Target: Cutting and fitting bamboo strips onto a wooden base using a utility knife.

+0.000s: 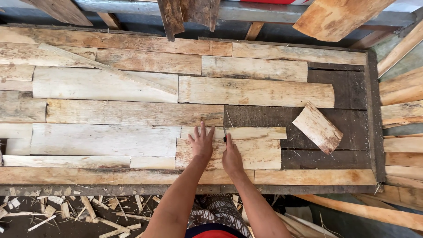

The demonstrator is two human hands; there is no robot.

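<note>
Wooden bench (352, 88): two hands (216, 147) flat on veneer strip (260, 154).

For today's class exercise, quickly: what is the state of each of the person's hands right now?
Left hand: open, fingers spread flat on a pale wood sheet.
Right hand: on the same sheet, around a small dark tool; grip unclear.

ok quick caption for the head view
Both hands, left and right, press flat on a pale veneer sheet among patchwork strips on a dark board.
</note>
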